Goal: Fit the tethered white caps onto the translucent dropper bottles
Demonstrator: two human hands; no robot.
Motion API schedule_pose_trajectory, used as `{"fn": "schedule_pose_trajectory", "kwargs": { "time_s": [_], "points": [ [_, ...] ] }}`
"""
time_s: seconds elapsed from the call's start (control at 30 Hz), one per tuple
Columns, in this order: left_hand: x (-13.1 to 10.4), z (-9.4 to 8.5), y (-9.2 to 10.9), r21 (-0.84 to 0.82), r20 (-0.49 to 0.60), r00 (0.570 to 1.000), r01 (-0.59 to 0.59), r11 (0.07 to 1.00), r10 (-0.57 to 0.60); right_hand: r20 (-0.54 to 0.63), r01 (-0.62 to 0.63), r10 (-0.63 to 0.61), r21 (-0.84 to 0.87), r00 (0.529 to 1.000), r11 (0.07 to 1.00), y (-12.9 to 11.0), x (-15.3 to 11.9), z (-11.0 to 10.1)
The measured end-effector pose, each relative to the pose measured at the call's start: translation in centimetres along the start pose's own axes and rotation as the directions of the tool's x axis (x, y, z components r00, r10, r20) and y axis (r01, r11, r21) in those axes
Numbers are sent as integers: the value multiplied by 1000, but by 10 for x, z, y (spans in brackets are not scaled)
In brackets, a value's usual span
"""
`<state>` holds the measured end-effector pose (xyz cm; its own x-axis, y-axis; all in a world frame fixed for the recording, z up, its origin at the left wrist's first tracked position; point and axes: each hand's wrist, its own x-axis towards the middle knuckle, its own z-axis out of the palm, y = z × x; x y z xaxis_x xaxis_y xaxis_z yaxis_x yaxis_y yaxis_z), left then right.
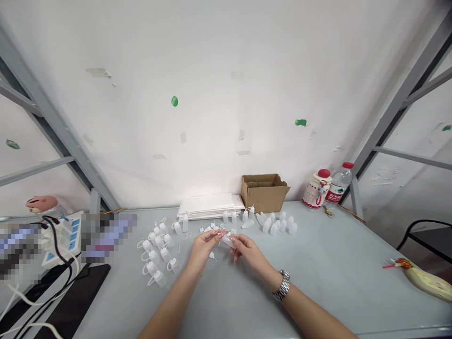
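Note:
Between my two hands is a small translucent squeeze bottle (228, 241), tilted. The fingers of my left hand (208, 245) pinch at its upper end, where a thin strap shows. My right hand (247, 249), with a metal watch on the wrist, grips the bottle body. A loose white nozzle cap (212, 256) lies on the table just below my left fingers. Behind the hands is a small pile of white caps (212, 228), partly hidden. To the left stand several capped bottles (155, 256) with looped straps. Right of the hands are several bottles without caps (274, 228).
A cardboard box (265, 195) and a stack of white sheets (208, 206) are against the wall. A decorated flask (316, 189) and a water bottle (339, 184) stand back right. On the left are a power strip (67, 235), cables and a black slab (76, 301).

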<state>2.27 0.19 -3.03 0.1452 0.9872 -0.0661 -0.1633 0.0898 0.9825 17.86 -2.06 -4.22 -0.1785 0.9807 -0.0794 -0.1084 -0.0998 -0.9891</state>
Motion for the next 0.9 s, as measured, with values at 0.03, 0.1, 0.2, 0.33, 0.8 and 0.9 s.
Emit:
{"fn": "schedule_pose_trajectory", "kwargs": {
  "time_s": [0.03,0.1,0.2,0.33,0.8,0.9],
  "points": [
    [0,0,0,-3,-2,1000,3,1000,-3,-23,35,-35,-13,999,999,0,0,0],
    [0,1,0,-11,-8,1000,7,1000,-7,-49,79,-80,-33,996,996,0,1,0],
    [-1,1,1,-26,-11,1000,-2,1000,2,-75,112,-116,-58,990,992,-1,-1,2],
    [-2,3,1,-41,-5,999,-51,998,50,-13,59,-59,-13,998,998,-2,-4,0],
    [-1,6,-4,87,-14,986,-164,983,166,62,-14,11,60,998,998,-2,-3,0],
    [-3,5,-2,109,28,985,-173,979,171,267,-151,102,170,958,974,-2,-6,-3]
  ]
}}
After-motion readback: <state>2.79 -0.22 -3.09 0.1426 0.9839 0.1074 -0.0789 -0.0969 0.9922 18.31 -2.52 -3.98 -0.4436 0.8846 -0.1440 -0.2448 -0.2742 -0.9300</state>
